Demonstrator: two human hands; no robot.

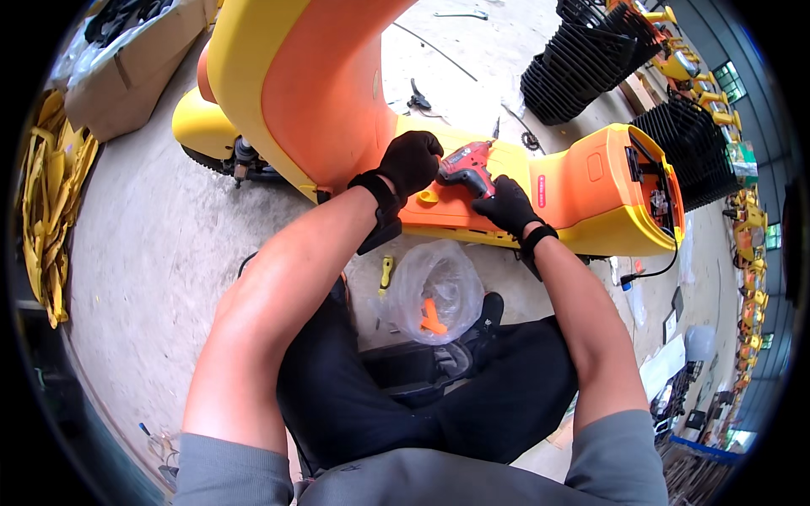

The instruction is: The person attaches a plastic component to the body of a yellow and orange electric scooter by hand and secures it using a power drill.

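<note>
A red and black cordless drill [463,160] is over the orange footboard of a yellow and orange scooter [325,93]. My right hand [509,207], in a black glove, has its fingers closed at the lower end of the drill's handle. At the drill's other end is my left hand [411,164], also gloved, curled into a fist; whatever it may hold is hidden. A small round yellow piece [429,196] sits on the footboard just below the drill.
Between my legs stands a clear plastic bag [439,278] with an orange part [433,317] inside. A yellow-handled tool [386,273] lies beside it. Black slatted baskets [586,63] are stacked beyond the scooter. A cardboard box [139,76] and yellow panels [51,198] are at far left.
</note>
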